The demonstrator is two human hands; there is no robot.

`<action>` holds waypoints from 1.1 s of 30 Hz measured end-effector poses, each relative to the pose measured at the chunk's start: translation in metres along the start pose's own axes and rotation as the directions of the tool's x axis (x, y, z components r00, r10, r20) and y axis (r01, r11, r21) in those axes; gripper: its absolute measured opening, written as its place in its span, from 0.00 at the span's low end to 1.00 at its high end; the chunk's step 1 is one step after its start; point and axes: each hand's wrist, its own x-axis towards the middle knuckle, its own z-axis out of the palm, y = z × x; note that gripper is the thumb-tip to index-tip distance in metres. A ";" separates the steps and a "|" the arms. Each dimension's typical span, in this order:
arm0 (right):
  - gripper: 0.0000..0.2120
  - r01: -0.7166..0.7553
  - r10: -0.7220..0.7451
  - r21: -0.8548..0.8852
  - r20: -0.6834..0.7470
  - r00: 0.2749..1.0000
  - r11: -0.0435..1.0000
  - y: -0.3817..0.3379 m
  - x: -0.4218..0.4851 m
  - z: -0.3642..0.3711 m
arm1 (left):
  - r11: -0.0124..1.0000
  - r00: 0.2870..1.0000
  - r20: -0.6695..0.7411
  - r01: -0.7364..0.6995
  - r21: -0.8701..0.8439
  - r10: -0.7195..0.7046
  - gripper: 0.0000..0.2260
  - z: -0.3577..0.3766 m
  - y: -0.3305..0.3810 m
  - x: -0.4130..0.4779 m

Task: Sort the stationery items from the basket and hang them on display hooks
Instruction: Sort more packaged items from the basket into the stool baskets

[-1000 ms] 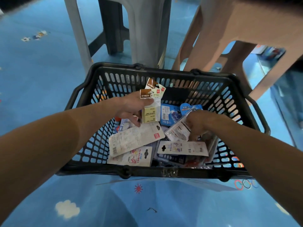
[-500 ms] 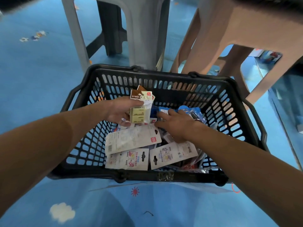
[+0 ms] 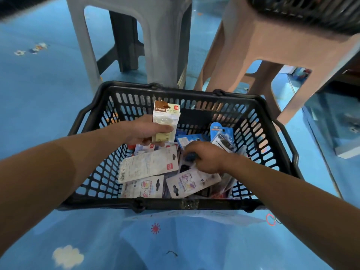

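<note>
Down inside the basket (image 3: pixel 259 121), the stationery items are heaped loose. A long white carded pack (image 3: pixel 150 164) lies on top at the left, 2 hang-hole cards (image 3: pixel 143 187) sit against the near wall, and a blue carded pack (image 3: pixel 222 133) is propped up at the right. 1 pale-yellow pack (image 3: pixel 165 121) is held upright above the heap, over the far-left part of the basket. It's pinched by the left grip (image 3: pixel 144 131), thumb across its front. The right grip (image 3: pixel 206 156) is down in the middle of the pile, fingers curled on a small dark-blue item (image 3: pixel 190 155). What that item is can't be made out, too blurry.

So the step looks like picking and grouping, not hanging yet, and no hooks can be seen.

Tips, for what they're worth:
- Matching packs should be stacked in the left grip with hang holes lined up, so they can be slid onto a hook in 1 go.
- The dark-blue item is probably best drawn straight up, since cards are lapped around it and could get dragged over the rim.
- Flat slippery cards are easier lifted by an edge than pressed on.

Further out, the basket is set on a blue patterned floor (image 3: pixel 39 84), with a grey stool (image 3: pixel 163 36) and a pinkish stool (image 3: pixel 263 45) just behind it, so nothing should be swung wide.
</note>
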 end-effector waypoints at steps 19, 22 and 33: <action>0.15 -0.156 0.216 -0.309 0.168 0.962 0.938 0.020 0.004 -0.007 | 0.872 0.830 0.338 0.314 0.377 -0.445 0.14 0.006 -0.015 -0.028; 0.14 -0.079 0.100 -0.104 0.211 0.972 0.991 0.000 0.013 0.006 | 0.917 0.930 0.198 0.238 0.320 -0.310 0.15 -0.008 -0.013 -0.024; 0.35 -0.018 -0.025 0.668 0.054 0.998 0.744 -0.040 0.036 -0.015 | 0.989 0.984 -0.157 -0.105 -0.101 0.089 0.09 -0.039 0.016 -0.020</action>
